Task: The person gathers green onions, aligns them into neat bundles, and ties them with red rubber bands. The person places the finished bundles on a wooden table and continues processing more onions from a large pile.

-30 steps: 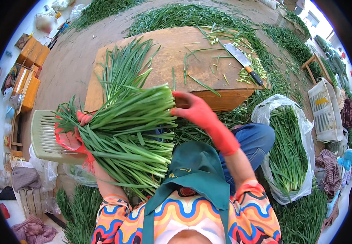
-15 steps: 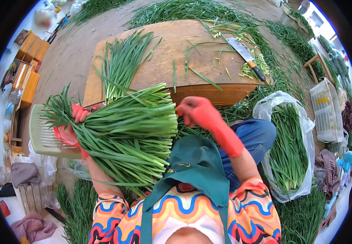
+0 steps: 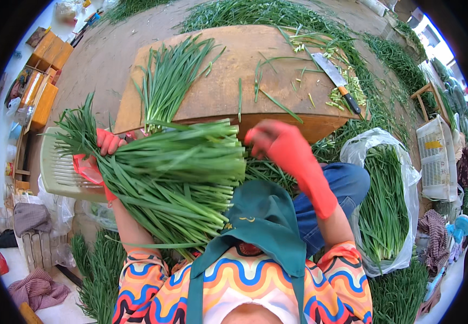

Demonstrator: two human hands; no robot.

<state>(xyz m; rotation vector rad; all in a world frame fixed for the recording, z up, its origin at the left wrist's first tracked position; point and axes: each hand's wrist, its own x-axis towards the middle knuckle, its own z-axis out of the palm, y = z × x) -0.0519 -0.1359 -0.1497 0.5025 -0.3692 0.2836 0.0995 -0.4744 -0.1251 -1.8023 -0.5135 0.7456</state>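
My left hand (image 3: 108, 141), in a red glove, is closed around a big bunch of long green leafy stalks (image 3: 174, 162), leafy tips to the left and pale cut ends to the right. My right hand (image 3: 277, 143), also red-gloved, is beside those cut ends, its bent fingers blurred; I cannot tell if they hold anything. Behind, on a wooden table (image 3: 223, 92), lie another loose bunch (image 3: 172, 75), scattered cut pieces and a cleaver (image 3: 331, 75) with a dark handle. A pale green plastic crate (image 3: 58, 167) is under the left end of the held bunch.
A clear plastic bag of greens (image 3: 379, 200) stands at my right, with a white crate (image 3: 433, 156) beyond it. Piles of greens (image 3: 266, 16) cover parts of the floor. Wooden cabinets (image 3: 50, 54) line the far left; a small blue fan (image 3: 458, 229) is far right.
My left hand has moved up and left, lifting the leafy tips. My right hand has come away from the cut ends a little and curled its fingers.
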